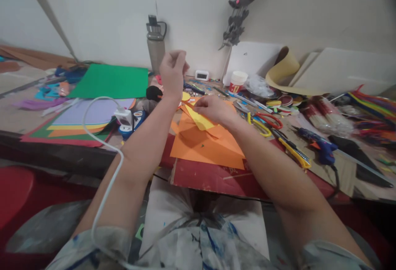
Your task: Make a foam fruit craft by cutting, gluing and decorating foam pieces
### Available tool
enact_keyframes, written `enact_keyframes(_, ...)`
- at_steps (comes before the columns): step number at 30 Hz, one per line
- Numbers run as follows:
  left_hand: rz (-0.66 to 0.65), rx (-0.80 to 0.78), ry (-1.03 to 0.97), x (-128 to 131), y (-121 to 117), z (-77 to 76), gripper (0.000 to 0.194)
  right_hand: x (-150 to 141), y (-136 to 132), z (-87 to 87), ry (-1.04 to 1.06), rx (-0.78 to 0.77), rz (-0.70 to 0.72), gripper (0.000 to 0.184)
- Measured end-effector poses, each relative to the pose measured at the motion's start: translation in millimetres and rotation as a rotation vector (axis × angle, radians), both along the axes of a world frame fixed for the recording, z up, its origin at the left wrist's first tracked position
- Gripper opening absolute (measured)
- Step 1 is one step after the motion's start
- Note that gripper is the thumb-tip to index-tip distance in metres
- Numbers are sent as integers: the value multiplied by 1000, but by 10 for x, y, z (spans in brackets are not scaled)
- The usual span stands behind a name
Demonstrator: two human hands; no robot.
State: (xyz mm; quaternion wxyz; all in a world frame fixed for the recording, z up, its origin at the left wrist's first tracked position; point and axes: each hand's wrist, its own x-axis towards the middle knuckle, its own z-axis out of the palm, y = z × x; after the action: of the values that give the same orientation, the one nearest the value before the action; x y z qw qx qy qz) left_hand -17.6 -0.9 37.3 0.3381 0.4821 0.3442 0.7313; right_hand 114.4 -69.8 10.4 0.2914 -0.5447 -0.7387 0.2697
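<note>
Bright yellow paper [198, 120], lying slantwise across a plain orange sheet [210, 151] near the bench's [18, 117] front edge! Right hand [213, 109] bunched over it, grip unclear; left hand [174, 70] raised, fingers curled, can't tell whether holding.

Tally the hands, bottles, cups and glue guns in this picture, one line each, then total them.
Hands: 2
Bottle: 1
Cup: 1
Glue gun: 1
Total: 5
</note>
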Motion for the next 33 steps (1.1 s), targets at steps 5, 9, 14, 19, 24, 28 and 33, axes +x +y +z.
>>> enact_keyframes(5, -220, 102, 459, 99, -76, -99, 22, 593, 91, 175, -33, 161, -166, 11)
enact_keyframes(9, -453, -8, 699, 210, -76, -267, 20, 964, 106, 9, -88, 392, -308, 11)
enact_keyframes(14, -699, -315, 511, 342, -160, -356, 38, 1060, 93, -248, -179, 729, -277, 17)
enact_keyframes(19, -855, -451, 278, 391, -272, -298, 50, 1092, 99, -238, -200, 765, -313, 19)
enact_keyframes(24, -890, -450, 196, 421, -268, -368, 31, 1095, 93, -193, -45, 722, -338, 15)
enact_keyframes(28, -850, -390, 276, 456, -280, -435, 23, 1020, 79, -179, 275, 511, -296, 8)
enact_keyframes(33, -819, -415, 373, 481, -316, -433, 21, 959, 97, -181, 554, 251, -259, 6)
